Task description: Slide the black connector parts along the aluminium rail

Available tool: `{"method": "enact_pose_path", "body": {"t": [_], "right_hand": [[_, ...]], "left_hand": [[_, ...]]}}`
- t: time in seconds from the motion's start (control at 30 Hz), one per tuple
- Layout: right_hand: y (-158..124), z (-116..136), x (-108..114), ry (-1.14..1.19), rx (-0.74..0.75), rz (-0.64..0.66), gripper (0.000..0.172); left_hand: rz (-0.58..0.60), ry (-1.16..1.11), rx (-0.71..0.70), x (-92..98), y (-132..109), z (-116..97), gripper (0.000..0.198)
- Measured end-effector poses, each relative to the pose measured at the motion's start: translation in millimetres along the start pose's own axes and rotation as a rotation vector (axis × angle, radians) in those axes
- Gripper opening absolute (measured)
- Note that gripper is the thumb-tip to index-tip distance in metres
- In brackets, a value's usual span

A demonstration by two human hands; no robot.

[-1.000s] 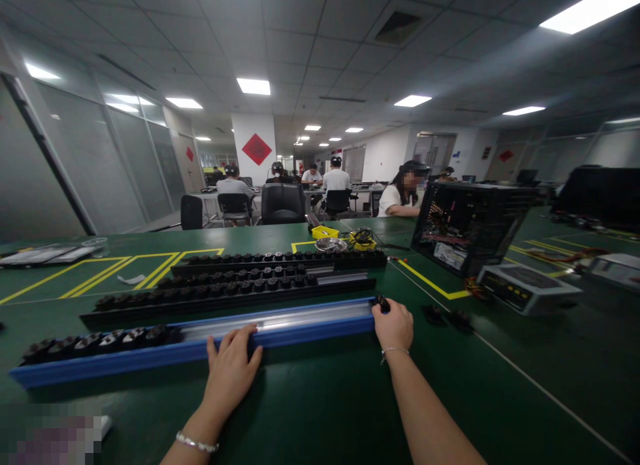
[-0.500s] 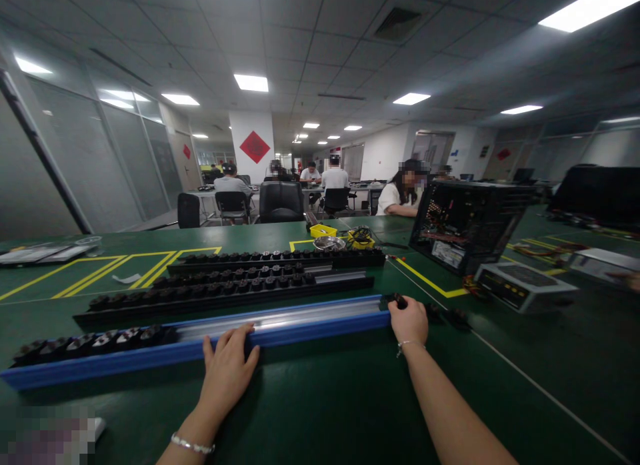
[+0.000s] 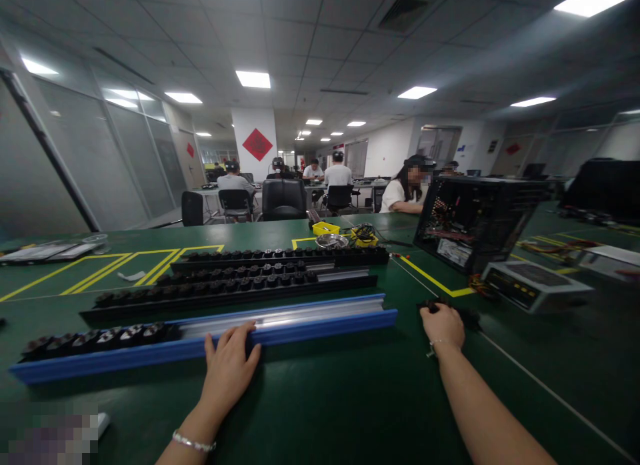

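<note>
A long blue rail (image 3: 320, 326) with a bright metal channel lies across the bench in front of me. Several black roller blocks (image 3: 100, 338) sit in its left part; the channel's right part is bare. My left hand (image 3: 233, 358) rests on the rail's near edge, fingers spread, holding nothing. Off the rail's right end, my right hand (image 3: 444, 326) is down at the bench top, its fingers closed round a black roller block (image 3: 429, 306), largely covered by the fingers. Another dark block (image 3: 470, 317) shows just right of that hand.
Behind the blue rail lie black rails (image 3: 240, 288) lined with rollers. Further right stand an opened computer case (image 3: 480, 225) and a power supply (image 3: 535, 286). Yellow trays (image 3: 326, 229) and a metal dish (image 3: 332, 241) sit beyond. A person (image 3: 403, 191) sits across the bench.
My right hand has moved right, away from the rail's end, and the black roller block seen there has left the channel. My left hand has stayed on the rail. The view has shifted slightly.
</note>
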State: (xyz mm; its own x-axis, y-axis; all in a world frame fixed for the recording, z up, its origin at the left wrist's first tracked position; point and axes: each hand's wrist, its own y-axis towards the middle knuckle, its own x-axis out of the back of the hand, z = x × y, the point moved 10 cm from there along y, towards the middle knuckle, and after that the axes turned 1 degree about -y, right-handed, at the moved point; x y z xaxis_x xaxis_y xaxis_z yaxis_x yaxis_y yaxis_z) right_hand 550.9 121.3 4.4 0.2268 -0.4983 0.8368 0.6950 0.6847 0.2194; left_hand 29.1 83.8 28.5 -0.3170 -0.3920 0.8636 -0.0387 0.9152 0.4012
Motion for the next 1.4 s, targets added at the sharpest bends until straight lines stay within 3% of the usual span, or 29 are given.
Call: {"method": "enact_pose_path", "body": {"t": [0.17, 0.27, 0.37, 0.43, 0.5, 0.6, 0.7, 0.8, 0.9, 1.17, 1.4], "right_hand": [[7, -2, 0, -0.022, -0.003, 0.006, 0.048], [3, 1, 11, -0.006, 0.021, -0.084, 0.047], [-7, 12, 26, 0.034, 0.083, -0.182, 0.036], [-17, 29, 28, 0.061, 0.174, -0.151, 0.031], [-33, 54, 23, 0.086, 0.292, -0.081, 0.03], [-76, 111, 18, 0.133, 0.613, -0.058, 0.03], [-127, 158, 5, 0.171, 0.901, 0.011, 0.038], [-159, 178, -11, 0.147, 1.032, 0.095, 0.036], [-171, 182, -18, 0.081, 1.093, 0.117, 0.034], [-166, 178, -24, 0.006, 1.083, 0.101, 0.032], [-166, 178, -23, 0.023, 1.081, 0.093, 0.03]], "left_hand": [[0.02, -0.021, -0.007, -0.9, -2, -1, 0.036], [0.002, -0.009, -0.007, 0.7, -1, 1, 0.034], [-0.088, 0.039, 0.011, 12.5, 2, 8, 0.035], [-0.19, 0.092, 0.094, 27.8, 4, 24, 0.038], [-0.285, 0.141, 0.264, 44.7, 2, 50, 0.04], [-0.385, 0.151, 0.46, 64.7, -6, 86, 0.045], [-0.355, 0.139, 0.586, 69.6, -12, 114, 0.048], [-0.303, 0.146, 0.633, 70.0, -15, 129, 0.049], [-0.279, 0.14, 0.641, 69.2, -16, 134, 0.05], [-0.257, 0.041, 0.693, 62.2, -15, 145, 0.047], [-0.302, 0.013, 0.698, 67.9, -17, 136, 0.044]]}}
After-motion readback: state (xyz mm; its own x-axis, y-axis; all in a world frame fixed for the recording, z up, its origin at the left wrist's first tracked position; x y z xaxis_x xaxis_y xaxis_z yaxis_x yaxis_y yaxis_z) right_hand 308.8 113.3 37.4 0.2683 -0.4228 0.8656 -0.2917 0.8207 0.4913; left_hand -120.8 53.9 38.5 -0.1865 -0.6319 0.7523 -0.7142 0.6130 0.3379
